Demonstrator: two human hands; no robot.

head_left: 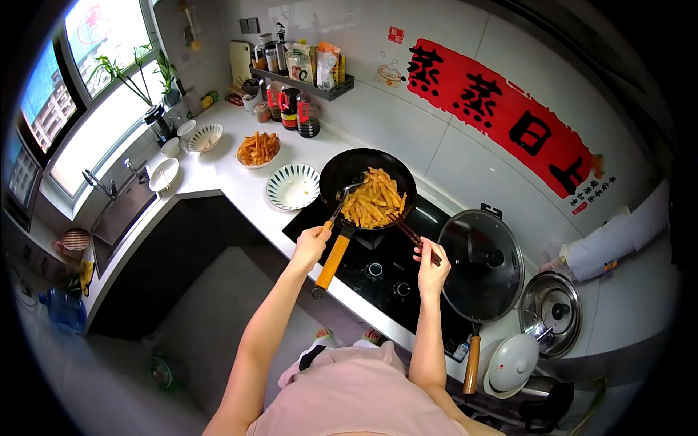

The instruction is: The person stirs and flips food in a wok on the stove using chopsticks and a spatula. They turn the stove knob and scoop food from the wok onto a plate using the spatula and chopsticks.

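Observation:
My left hand [310, 245] is closed around a wooden-handled spatula [337, 211], whose metal head reaches into the wok [336, 161]. In my right hand [432, 267] is a pair of dark chopsticks [409, 232], their tips at the lower right of the food. Golden-brown strips of food [373, 202] lie heaped in the black wok, mostly toward its right side. The wok rests on the black gas stove [363, 254], and its wooden handle [334, 260] points toward me, just below my left hand.
A striped empty-looking bowl [293, 187] and a plate of fried strips [258, 150] stand left of the wok. A lidded pan [482, 265] sits on the right burner, its handle jutting forward. Beyond it are a steel pot [550, 314] and a white pot [513, 362]. Bottles [308, 116] line the wall.

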